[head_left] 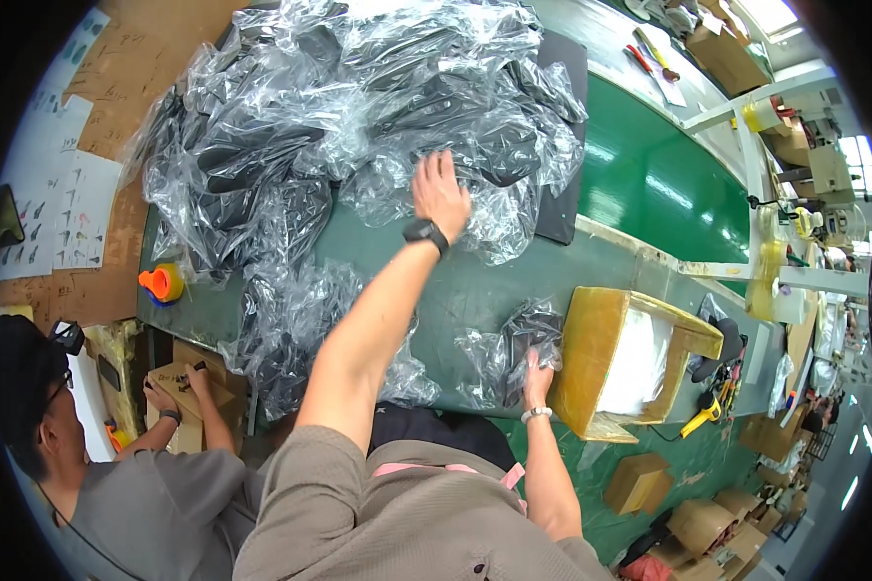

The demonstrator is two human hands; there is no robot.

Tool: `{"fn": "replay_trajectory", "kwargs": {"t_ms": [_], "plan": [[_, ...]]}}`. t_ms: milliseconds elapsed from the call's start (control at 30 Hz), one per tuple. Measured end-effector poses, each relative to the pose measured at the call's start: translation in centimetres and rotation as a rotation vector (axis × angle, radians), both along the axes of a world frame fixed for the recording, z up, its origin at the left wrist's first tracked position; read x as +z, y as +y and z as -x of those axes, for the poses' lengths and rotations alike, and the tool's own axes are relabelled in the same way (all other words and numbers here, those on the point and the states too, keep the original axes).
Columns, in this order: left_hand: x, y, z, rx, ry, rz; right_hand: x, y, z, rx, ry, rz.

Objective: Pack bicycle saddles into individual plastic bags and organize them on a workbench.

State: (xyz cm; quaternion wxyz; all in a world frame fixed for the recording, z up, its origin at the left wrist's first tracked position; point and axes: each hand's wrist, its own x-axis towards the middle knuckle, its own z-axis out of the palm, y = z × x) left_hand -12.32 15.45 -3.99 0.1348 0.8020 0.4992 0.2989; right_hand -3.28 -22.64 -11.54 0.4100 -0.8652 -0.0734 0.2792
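Observation:
A large heap of black parts in clear plastic bags [397, 107] covers the far side of the table. My left hand [442, 198], with a dark watch on the wrist, reaches to the near edge of this heap. Its fingers are stretched out over the plastic, with nothing gripped in them. Close to my body at the right, my right hand [538, 382] is closed on a single bagged black part [530, 334] resting on the table. The plastic hides the part's exact shape, and some of my right fingers are out of sight.
An open yellowish box [578, 363] with white sheets inside stands just right of my right hand. More bagged parts [295, 324] lie at the near left, beside an orange tape roll [165, 282]. A co-worker [145, 494] handles a cardboard box [190, 423] at lower left.

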Motion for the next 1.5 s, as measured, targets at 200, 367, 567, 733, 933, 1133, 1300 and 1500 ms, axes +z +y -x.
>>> {"fn": "replay_trajectory", "kwargs": {"t_ms": [200, 367, 567, 733, 933, 1133, 1300, 1500], "plan": [[-2.4, 4.5, 0.0, -0.001, 0.271, 0.076, 0.8, -0.9, 2.0, -0.058, -0.134, 0.061], [-2.0, -3.4, 2.5, -0.186, -0.047, 0.390, 6.2, 1.0, 4.1, -0.109, -0.367, 0.124], [-3.3, -21.5, 12.2, -0.278, -0.582, 1.283, 9.2, 10.3, 1.5, 0.142, -0.273, -0.230], [-8.3, -30.4, 13.4, 0.041, -0.612, 1.369, 2.5, 23.0, -1.8, 0.256, -0.094, -0.026], [-8.9, -29.0, 14.9, -0.073, -0.165, 1.243, -3.0, 28.8, -3.0, -0.205, 0.685, -0.259], [-3.0, -27.9, 16.8, -0.169, -0.189, 0.836, -0.1, 27.7, -4.0, -0.275, 0.782, -0.415], [-1.0, -25.8, 17.3, -0.055, -0.324, 0.955, 2.2, 21.8, -4.6, -0.281, 0.733, -0.438], [1.9, -22.7, 14.5, -0.110, -0.366, 0.934, 1.1, 16.6, -2.9, -0.196, 0.762, -0.458]]}}
